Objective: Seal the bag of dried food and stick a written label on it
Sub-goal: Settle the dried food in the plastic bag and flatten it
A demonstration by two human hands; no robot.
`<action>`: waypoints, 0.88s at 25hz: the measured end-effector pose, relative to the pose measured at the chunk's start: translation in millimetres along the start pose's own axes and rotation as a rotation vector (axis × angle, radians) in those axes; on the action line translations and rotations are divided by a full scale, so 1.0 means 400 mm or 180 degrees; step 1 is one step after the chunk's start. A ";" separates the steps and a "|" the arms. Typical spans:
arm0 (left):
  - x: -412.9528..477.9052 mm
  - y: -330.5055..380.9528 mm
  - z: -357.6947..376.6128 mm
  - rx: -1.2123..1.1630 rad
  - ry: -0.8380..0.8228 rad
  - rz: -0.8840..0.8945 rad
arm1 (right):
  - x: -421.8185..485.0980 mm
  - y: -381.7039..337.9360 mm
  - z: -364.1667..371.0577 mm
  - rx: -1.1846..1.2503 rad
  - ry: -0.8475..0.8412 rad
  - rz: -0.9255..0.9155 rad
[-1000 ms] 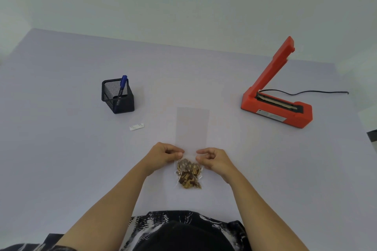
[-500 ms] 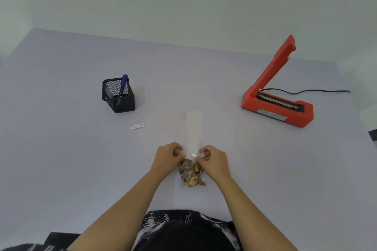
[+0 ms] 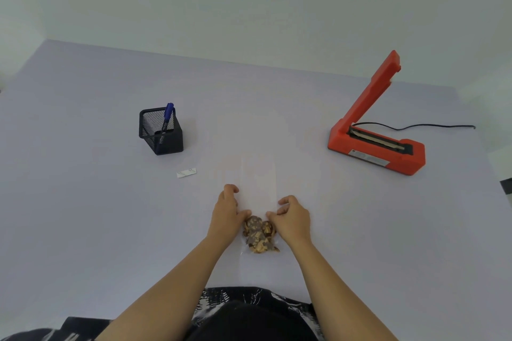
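Clear plastic, almost invisible against the pale table [image 3: 83, 202], forms the bag [image 3: 259, 188], which lies flat straight in front of the person. Its long axis runs directly away from them: the dried food [image 3: 259, 234] is bunched at the near end, and the empty mouth end stretches out beyond the fingers.

The left hand [image 3: 225, 216] sits at the bag's left edge and the right hand [image 3: 293, 219] at its right edge, both level with the top of the food. On each hand the fingers are curled and the thumb points inward, seemingly pinching the film at its side, though the film is too clear to confirm the pinch.

An orange heat sealer [image 3: 374, 147] stands well apart to the far right with its arm raised, so the right hand is the nearer one to it. Judging from this, the mouth end must swing rightward to reach the sealing bar.

A small white label [image 3: 186, 172] lies to the left, near a mesh holder [image 3: 160, 133] with a blue pen [image 3: 168, 113] in it, untouched.
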State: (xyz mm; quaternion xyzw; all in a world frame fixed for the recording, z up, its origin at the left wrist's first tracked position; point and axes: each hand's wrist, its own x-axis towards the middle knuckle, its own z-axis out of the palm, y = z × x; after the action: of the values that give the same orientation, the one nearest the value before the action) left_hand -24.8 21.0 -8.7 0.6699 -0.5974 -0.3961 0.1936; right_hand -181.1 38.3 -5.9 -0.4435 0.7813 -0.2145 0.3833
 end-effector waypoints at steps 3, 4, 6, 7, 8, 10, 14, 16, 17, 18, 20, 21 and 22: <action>0.010 -0.003 -0.003 0.0190 -0.0082 0.0217 | 0.010 0.007 -0.005 -0.0423 0.0061 -0.0361; 0.015 -0.005 -0.004 0.0266 -0.0136 0.0314 | 0.015 0.009 -0.009 -0.0462 -0.0049 -0.0590; 0.022 -0.010 -0.003 0.0359 -0.0258 0.0434 | 0.020 0.015 -0.016 -0.0688 -0.0313 -0.1134; 0.026 -0.012 -0.003 0.0373 -0.0299 0.0453 | 0.022 0.018 -0.019 -0.0842 -0.0397 -0.1329; 0.029 -0.014 -0.004 0.0373 -0.0319 0.0462 | 0.025 0.021 -0.022 -0.0939 -0.0434 -0.1449; 0.032 -0.015 -0.008 0.0360 -0.0298 0.0495 | 0.030 0.028 -0.027 -0.0985 -0.0422 -0.1492; 0.025 -0.025 -0.011 0.0399 -0.0277 0.0589 | 0.033 0.041 -0.039 -0.1001 -0.0333 -0.1405; 0.022 -0.029 -0.010 0.0413 -0.0277 0.0647 | 0.039 0.047 -0.059 -0.1104 -0.0381 -0.1392; 0.023 -0.029 -0.010 0.0435 -0.0287 0.0664 | 0.045 0.046 -0.070 -0.1176 -0.0477 -0.1386; 0.025 -0.027 -0.010 0.0474 -0.0318 0.0687 | 0.050 0.042 -0.079 -0.1213 -0.0567 -0.1360; 0.028 -0.020 -0.010 0.0575 -0.0420 0.0731 | 0.051 0.022 -0.089 -0.1028 -0.0510 -0.1272; 0.030 -0.016 -0.011 0.0622 -0.0463 0.0739 | 0.049 0.007 -0.087 -0.0806 -0.0349 -0.1242; 0.032 -0.014 -0.012 0.0663 -0.0490 0.0747 | 0.044 -0.009 -0.080 -0.0560 -0.0198 -0.1232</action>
State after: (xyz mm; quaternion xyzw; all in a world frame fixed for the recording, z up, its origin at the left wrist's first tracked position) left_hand -18.1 8.9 -13.7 0.5798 -0.7223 -0.3568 0.1217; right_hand -210.0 21.2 9.1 -0.6233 0.6851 -0.2013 0.3187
